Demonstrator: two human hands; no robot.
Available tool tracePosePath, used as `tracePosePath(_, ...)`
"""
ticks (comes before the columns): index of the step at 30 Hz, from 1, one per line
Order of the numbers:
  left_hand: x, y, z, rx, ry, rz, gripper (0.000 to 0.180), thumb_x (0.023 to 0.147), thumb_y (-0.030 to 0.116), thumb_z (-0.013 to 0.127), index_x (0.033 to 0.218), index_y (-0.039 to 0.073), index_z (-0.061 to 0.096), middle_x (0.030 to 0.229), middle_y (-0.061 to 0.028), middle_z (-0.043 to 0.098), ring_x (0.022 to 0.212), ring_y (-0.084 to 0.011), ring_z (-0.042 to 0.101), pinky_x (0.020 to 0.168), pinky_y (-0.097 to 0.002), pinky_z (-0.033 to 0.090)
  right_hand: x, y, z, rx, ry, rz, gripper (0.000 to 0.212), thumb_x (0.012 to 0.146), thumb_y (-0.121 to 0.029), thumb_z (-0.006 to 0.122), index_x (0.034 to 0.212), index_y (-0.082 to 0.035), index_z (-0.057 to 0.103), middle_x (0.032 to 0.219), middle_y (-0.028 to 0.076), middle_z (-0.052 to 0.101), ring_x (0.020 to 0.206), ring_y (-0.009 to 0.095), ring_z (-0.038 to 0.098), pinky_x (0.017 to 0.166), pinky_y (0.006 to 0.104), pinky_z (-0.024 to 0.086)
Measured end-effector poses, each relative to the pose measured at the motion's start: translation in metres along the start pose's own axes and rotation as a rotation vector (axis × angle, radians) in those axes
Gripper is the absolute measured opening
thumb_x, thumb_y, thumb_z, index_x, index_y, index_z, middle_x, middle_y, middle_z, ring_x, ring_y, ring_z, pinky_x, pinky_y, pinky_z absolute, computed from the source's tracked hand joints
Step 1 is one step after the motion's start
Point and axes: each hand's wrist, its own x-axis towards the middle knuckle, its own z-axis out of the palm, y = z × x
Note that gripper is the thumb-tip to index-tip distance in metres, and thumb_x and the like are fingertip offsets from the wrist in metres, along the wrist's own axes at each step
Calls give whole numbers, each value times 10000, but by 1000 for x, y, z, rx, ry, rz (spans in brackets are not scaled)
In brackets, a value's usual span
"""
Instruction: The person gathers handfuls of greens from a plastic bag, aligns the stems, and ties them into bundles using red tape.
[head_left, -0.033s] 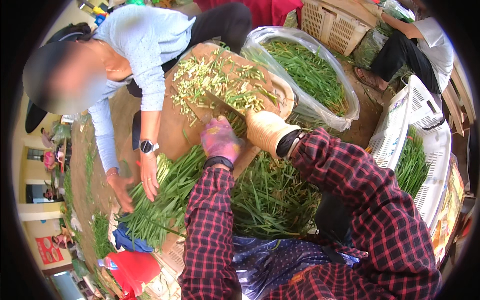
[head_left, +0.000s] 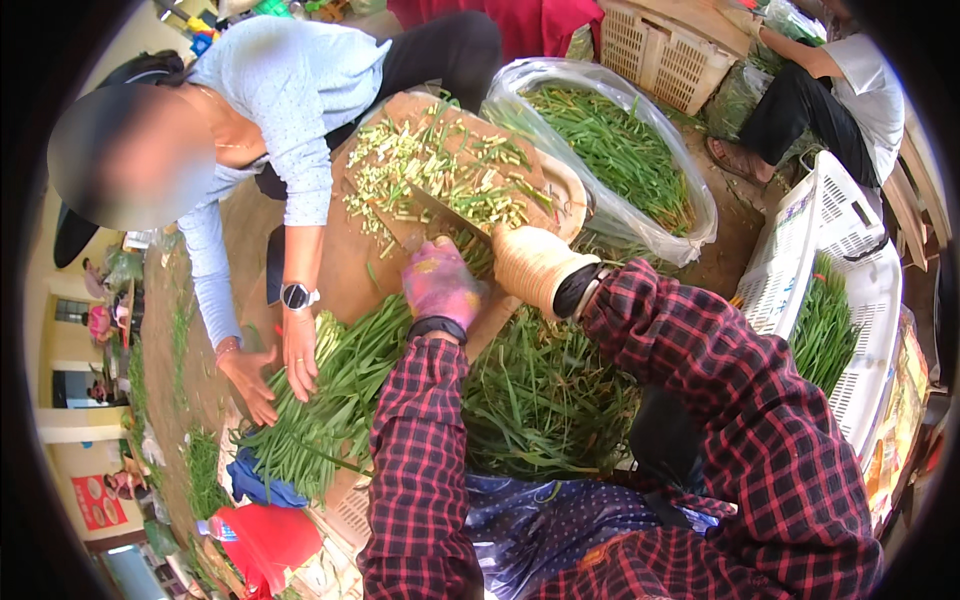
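Note:
My right hand [head_left: 535, 265], in a cream glove, is closed round the handle of a knife [head_left: 447, 212]. The blade slants up and left across a brown chopping board [head_left: 408, 106]. Close to the blade, my left hand [head_left: 443, 285], in a stained pink-purple glove, is closed on a bunch of greens [head_left: 474, 254]; its fingers are partly hidden. Pale and green chopped pieces [head_left: 400, 160] are scattered over the board beyond the blade. Long leafy greens [head_left: 540, 400] lie heaped below my hands, between my forearms.
At left, a co-worker's two bare hands [head_left: 298, 350] are over a pile of long greens [head_left: 340, 400]. A clear plastic bag [head_left: 655, 110] of cut greens stands beyond the board. White crates [head_left: 840, 215] stand at right. Another person [head_left: 825, 105] sits at far right.
The co-worker's nearer hand has shifted slightly, its fingers spread over the greens. My hands and the knife look almost the same.

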Motion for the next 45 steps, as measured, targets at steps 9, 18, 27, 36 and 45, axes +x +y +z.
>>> tracePosePath(9,-18,-37,5,-362,86,126,1100,619,474,799,1438,0,237,1422,-255,369,1285,-371,416,1070,-435,322,4,24,-27,237,178,154,225,821,-202,583,936,-16,638,818,199,681,798,337,680,732,430,534)
tracePosePath(18,-65,-57,-1,-101,126,65,1322,508,589,844,1488,36,151,1416,-234,365,1329,-365,340,1117,-497,208,72,33,-39,9,298,22,190,813,-83,528,940,-44,663,850,203,685,835,343,687,747,438,534)
tracePosePath(27,-69,-46,20,-153,262,-12,921,622,379,788,1378,78,356,1224,-159,518,1184,-317,481,1073,-454,306,41,-34,-74,-181,-70,-406,797,597,-366,831,1241,-3,533,1321,172,481,1264,340,426,1029,428,414)
tracePosePath(36,-89,-40,27,-14,336,-101,953,675,539,740,1368,4,366,1392,-139,396,1334,-299,330,1141,-491,183,49,-63,5,-403,-25,-593,765,509,-311,860,1151,-18,562,1159,146,569,1186,317,489,1016,419,386)
tracePosePath(45,-215,12,61,-2180,-78,-326,514,907,237,627,1337,10,458,1307,-121,521,1205,-256,499,1044,-435,383,32,-78,-3,-698,-128,-591,530,629,-248,802,1065,-38,585,1054,141,603,1047,314,574,903,401,472)
